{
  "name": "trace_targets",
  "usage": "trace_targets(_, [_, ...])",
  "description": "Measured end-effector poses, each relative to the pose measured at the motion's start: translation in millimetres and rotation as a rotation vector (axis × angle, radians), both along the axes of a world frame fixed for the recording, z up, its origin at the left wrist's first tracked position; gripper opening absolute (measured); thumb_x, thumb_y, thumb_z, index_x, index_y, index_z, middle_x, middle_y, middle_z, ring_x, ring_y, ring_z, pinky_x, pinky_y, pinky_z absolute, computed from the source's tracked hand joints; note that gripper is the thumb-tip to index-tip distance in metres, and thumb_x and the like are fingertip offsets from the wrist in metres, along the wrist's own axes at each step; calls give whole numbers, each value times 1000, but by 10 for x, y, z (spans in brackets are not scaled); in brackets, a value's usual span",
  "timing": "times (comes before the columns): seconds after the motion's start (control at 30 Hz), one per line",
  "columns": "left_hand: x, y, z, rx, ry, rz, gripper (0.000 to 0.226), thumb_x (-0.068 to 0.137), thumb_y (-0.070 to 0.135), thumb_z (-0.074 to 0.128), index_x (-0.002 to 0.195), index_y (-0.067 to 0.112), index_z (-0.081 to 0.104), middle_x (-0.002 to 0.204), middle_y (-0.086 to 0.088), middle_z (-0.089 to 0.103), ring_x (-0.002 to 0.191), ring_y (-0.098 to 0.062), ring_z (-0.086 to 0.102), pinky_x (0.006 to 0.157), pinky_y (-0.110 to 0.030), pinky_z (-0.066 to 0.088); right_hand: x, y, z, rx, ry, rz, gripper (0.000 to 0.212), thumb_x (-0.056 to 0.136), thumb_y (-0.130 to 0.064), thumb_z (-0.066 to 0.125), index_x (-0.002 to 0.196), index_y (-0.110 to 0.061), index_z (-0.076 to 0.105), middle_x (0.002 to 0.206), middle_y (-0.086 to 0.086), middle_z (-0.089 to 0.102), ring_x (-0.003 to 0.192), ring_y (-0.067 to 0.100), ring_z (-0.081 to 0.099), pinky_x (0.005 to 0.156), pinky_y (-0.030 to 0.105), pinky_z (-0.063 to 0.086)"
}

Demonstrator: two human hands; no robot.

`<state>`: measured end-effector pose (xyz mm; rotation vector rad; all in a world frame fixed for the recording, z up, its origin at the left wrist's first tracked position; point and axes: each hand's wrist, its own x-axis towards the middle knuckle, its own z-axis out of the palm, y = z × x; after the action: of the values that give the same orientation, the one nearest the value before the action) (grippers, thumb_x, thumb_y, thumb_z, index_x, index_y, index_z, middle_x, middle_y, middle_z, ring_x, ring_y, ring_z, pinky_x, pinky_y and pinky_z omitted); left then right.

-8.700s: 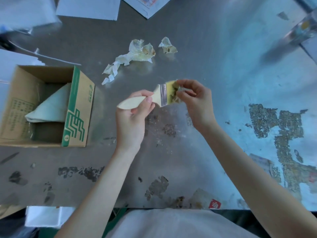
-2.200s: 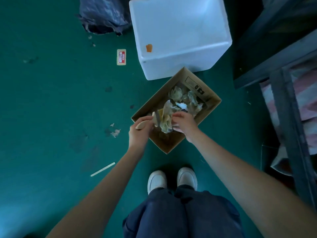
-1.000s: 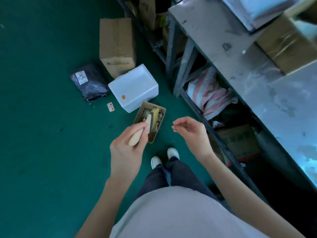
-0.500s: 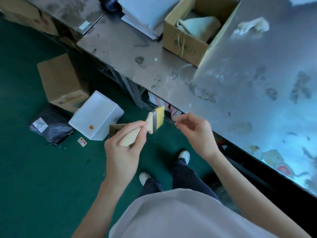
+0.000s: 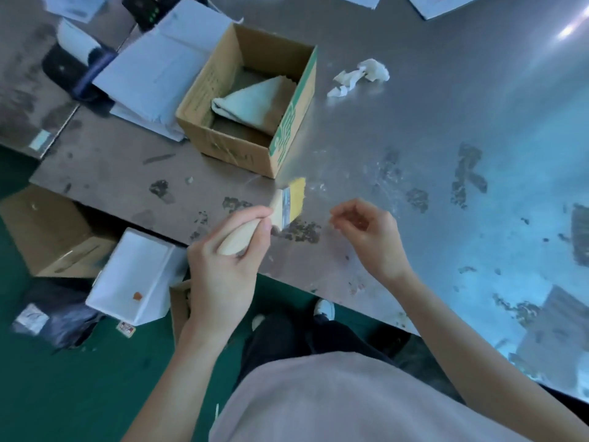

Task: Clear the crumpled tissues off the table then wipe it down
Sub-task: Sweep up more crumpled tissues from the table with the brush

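Note:
My left hand [image 5: 223, 269] grips the wooden handle of a paintbrush [image 5: 288, 200] with yellow bristles, held over the near edge of the grey metal table [image 5: 430, 129]. My right hand [image 5: 371, 234] hovers beside the brush with loosely curled fingers and holds nothing. One crumpled white tissue [image 5: 361, 76] lies on the table to the right of an open cardboard box [image 5: 287, 132]. A folded pale cloth [image 5: 251, 102] lies inside that box.
Stacked papers [image 5: 159, 74] and a dark device [image 5: 73, 71] sit at the table's far left. On the green floor stand a white foam box [image 5: 137, 279], a brown carton [image 5: 47, 237], a dark bag [image 5: 54, 317] and a small cardboard box [image 5: 180, 307] behind my left wrist.
I turned from the floor box, where tissue was pulled off the brush, back to the table. Both hands now hover over the table's near edge; the right hand is empty.

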<state>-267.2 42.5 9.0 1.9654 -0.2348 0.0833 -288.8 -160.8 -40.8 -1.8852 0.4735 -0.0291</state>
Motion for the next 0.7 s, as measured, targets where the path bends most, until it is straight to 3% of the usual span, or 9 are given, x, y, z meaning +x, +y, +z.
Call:
trace_targets(0.17, [454, -227, 68, 9, -56, -134, 11, 94, 12, 64, 102, 10, 72, 90, 2, 75, 79, -15, 72, 68, -33, 60, 254, -168, 23, 25, -3, -110, 19, 85, -3, 61, 83, -22, 66, 79, -3, 70, 82, 19, 67, 84, 38, 54])
trace_targets(0.27, [734, -313, 86, 1, -67, -196, 13, 93, 13, 64, 102, 8, 72, 93, -1, 75, 83, -15, 73, 73, -32, 59, 429, -197, 20, 44, -1, -182, 21, 84, -2, 62, 82, -23, 66, 79, 1, 71, 82, 23, 68, 86, 42, 54])
trace_targets(0.43, [1217, -371, 121, -2, -65, -268, 11, 93, 9, 65, 101, 9, 72, 92, 0, 75, 84, -13, 73, 73, -26, 57, 753, -224, 3, 53, -10, -291, 13, 84, -1, 62, 86, -13, 67, 83, 12, 71, 82, 29, 67, 85, 48, 53])
trace_targets(0.57, [1507, -457, 164, -4, -52, -276, 10, 93, 11, 65, 100, 12, 72, 92, 3, 74, 83, -15, 72, 70, -30, 59, 984, -312, 8, 36, -27, -351, 13, 84, -1, 63, 86, -13, 67, 82, 11, 70, 82, 29, 67, 85, 46, 53])
trace_targets(0.7, [1762, -678, 167, 23, -81, -284, 10, 93, 9, 65, 99, 5, 73, 92, -1, 73, 83, -22, 71, 69, -40, 58, 1202, -467, -12, 27, -43, -377, 14, 83, -1, 62, 86, -14, 67, 81, 7, 70, 81, 26, 67, 85, 44, 54])
